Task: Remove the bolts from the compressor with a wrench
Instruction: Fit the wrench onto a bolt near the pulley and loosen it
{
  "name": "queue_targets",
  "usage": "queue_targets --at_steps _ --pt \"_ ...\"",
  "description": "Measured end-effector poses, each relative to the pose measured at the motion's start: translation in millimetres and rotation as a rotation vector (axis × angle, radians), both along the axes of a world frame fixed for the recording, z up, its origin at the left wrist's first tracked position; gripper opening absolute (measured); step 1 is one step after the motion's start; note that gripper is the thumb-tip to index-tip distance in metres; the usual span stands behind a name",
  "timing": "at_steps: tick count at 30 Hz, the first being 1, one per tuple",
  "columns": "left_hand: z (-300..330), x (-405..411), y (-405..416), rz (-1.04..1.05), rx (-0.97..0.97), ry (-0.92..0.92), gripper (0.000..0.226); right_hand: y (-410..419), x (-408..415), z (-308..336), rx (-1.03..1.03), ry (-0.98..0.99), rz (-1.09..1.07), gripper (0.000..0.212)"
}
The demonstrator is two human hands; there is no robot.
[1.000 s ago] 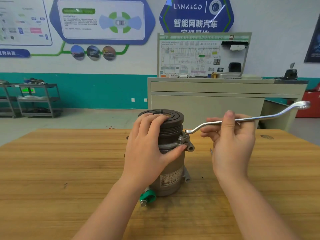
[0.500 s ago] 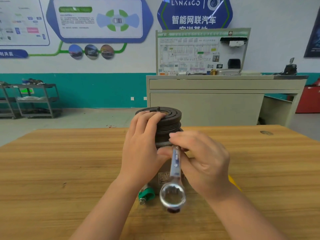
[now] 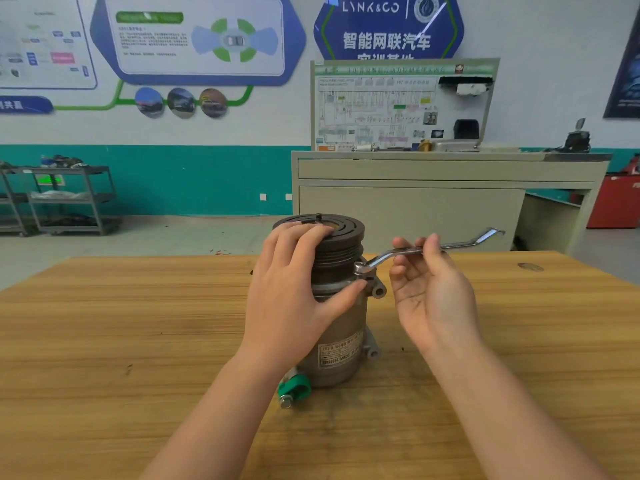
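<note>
Illumination is bright and even across the frame — diffuse indoor light, source not visible. Shadows are soft: a faint one lies on the wooden table (image 3: 138,323) around the base of the compressor (image 3: 341,344) at frame centre. A white streak of glare crosses the blue wall sign (image 3: 388,26) at upper centre, and the wrench (image 3: 426,250) shows small bright highlights along its shank. Wide-angle distortion is evident — the table's far edge bows, and the poster (image 3: 625,64) at the upper right edge leans inward. Centre of frame is reasonably sharp; the compressor label is only partly legible. Wall graphics at upper left are soft and smeared, small text unreadable.
</note>
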State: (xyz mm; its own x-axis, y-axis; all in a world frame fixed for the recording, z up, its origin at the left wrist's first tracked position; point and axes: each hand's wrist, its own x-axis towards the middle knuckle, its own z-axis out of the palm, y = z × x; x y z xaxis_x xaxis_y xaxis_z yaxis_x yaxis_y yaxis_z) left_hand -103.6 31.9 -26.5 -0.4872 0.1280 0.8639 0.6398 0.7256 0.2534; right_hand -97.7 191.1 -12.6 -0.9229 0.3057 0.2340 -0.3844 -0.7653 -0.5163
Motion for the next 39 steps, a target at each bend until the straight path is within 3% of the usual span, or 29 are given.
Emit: queue_targets --at_steps 3,7,15,19,21,23,25,28,31,34,39 --pt "0 0 0 -0.003 0.007 0.003 0.069 1 3 3 0.015 0.066 -0.157 0.017" --pt "1 0 1 -0.003 0.01 -0.007 0.068 1 11 10 0.333 0.147 -0.45 0.012" --pt "-1 -2 0 -0.001 0.014 0.006 0.065 -14 28 1 0.781 0.52 -0.717 0.01" --pt "-1 -2 1 -0.013 0.029 -0.005 0.065 -16 27 -7 1.11 0.757 -0.887 0.036" --pt "-1 -2 1 -0.028 0.042 -0.022 0.067 -17 23 -12 1.221 0.865 -0.974 0.038" --pt "-1 -2 1 -0.026 0.04 -0.013 0.065 -19 22 -16 1.145 0.847 -0.908 0.028" --pt "-1 -2 0 -0.01 0.029 0.001 0.064 -20 21 -16 0.882 0.735 -0.735 0.018" --pt "0 1 1 -0.011 0.035 -0.007 0.065 -13 15 -8 0.458 0.381 -0.516 0.009" --pt "5 5 1 -0.026 0.043 -0.051 0.07 1 2 3 0.216 0.096 -0.175 0.015" --pt "13 6 -1 0.051 -0.034 -0.046 0.069 6 -6 10 0.159 0.007 -0.021 0.022" --pt "25 0 -5 0.198 -0.224 0.196 0.06 5 -7 16 0.269 0.066 -0.104 0.018"
